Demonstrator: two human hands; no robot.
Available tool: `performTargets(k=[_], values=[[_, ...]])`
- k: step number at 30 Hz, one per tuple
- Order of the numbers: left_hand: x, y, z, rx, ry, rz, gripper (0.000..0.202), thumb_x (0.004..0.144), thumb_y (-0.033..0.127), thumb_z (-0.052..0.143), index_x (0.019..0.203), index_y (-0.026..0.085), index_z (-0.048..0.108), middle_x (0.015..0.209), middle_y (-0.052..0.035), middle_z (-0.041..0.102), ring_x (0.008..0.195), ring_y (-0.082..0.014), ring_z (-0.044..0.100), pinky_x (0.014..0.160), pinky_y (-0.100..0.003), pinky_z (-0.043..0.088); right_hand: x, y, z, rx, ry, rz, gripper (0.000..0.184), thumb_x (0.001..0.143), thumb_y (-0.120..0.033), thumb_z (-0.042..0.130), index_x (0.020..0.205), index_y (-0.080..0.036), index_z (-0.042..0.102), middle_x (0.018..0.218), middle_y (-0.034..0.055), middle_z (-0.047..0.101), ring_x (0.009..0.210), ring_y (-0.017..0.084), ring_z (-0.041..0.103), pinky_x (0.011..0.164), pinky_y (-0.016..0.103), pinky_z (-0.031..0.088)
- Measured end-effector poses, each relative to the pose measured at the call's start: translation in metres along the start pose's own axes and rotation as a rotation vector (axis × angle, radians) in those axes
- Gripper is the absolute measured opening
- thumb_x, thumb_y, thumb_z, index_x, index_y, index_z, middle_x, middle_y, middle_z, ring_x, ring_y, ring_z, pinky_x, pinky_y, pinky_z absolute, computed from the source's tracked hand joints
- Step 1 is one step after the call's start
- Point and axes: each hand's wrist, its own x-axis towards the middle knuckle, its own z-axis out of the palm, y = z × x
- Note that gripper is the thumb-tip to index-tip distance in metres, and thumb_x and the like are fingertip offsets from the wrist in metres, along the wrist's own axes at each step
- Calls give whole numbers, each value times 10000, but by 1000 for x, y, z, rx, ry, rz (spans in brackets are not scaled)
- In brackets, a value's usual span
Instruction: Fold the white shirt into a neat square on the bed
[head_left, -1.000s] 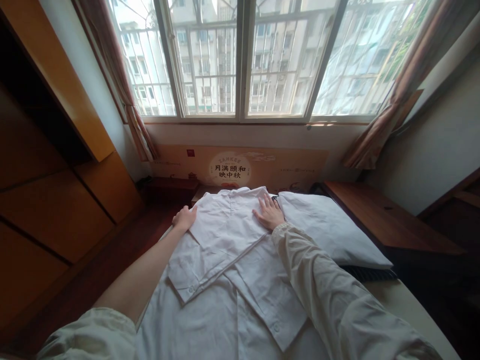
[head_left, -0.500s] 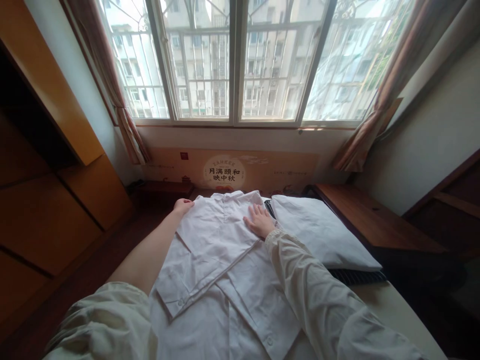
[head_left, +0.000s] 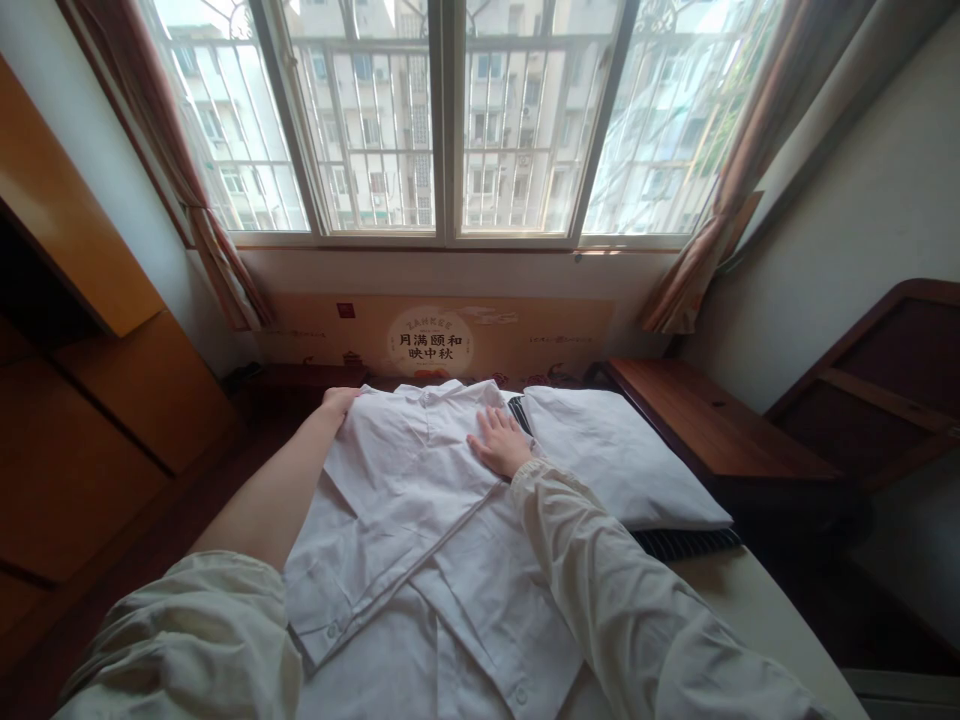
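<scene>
Left grip [head_left: 342, 402] looks pinched on the shirt's [head_left: 405, 490] edge; right grip [head_left: 501, 441] lies flat on it, fingers spread. Shirt spans between grips and nearer the body, creased. Best: light tension at left, even palm pressure, no dragging pillow [head_left: 615, 450] just right of right grip.

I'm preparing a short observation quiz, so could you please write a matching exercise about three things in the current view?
Column one:
1. left hand
2. right hand
3. dark striped cloth

Column two:
A. partly hidden beneath the white bundle
B. at the far left edge of the white shirt
C. spread flat on the shirt, fingers apart

Right pairs: 1-B, 2-C, 3-A.
</scene>
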Motion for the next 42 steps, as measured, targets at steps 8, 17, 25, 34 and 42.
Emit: performTargets(k=[8, 17, 25, 34, 42], values=[[-8, -11, -3, 66, -61, -28, 325, 681, 434, 906, 783, 172, 743, 836, -141, 781, 880, -341, 764, 669, -337, 577, -1, -2, -3, 16, -25, 1, 772, 1081, -617, 321, 1715, -178, 315, 1806, 154, 211, 1672, 334, 159, 1339, 526, 103], [-26, -17, -30, 189, -222, -87, 457, 616, 568, 925, 730, 168, 738, 835, -155, 777, 819, -349, 744, 599, -340, 525, 0, -2, -10, 24, -69, 4, 847, 1061, -711, 312, 1721, -180, 306, 1814, 148, 180, 1682, 342, 121, 1346, 539, 73], [-54, -21, -85, 215, -597, -161, 559, 422, 519, 1022, 795, 170, 794, 829, -110, 785, 652, -227, 689, 485, -244, 437, -47, -87, -20, 118, 105, -443, 847, 1050, -734, 385, 1712, -206, 356, 1808, 98, 220, 1681, 327, 140, 1363, 528, 61], [-95, -32, -98, 263, -635, -90, 454, 564, 471, 942, 872, 177, 786, 753, -70, 753, 593, -227, 663, 482, -264, 435, -75, -117, -1, 168, -39, -457, 813, 1077, -682, 396, 1709, -173, 349, 1793, 138, 249, 1657, 362, 228, 1340, 580, 180], [-132, -52, -111, 187, -530, -64, 690, 574, 731, 854, 955, 165, 755, 898, -89, 786, 811, -281, 745, 596, -270, 522, -100, -131, -5, 195, -20, -513, 810, 1055, -633, 488, 1691, -142, 385, 1782, 142, 274, 1661, 345, 223, 1347, 562, 177]])
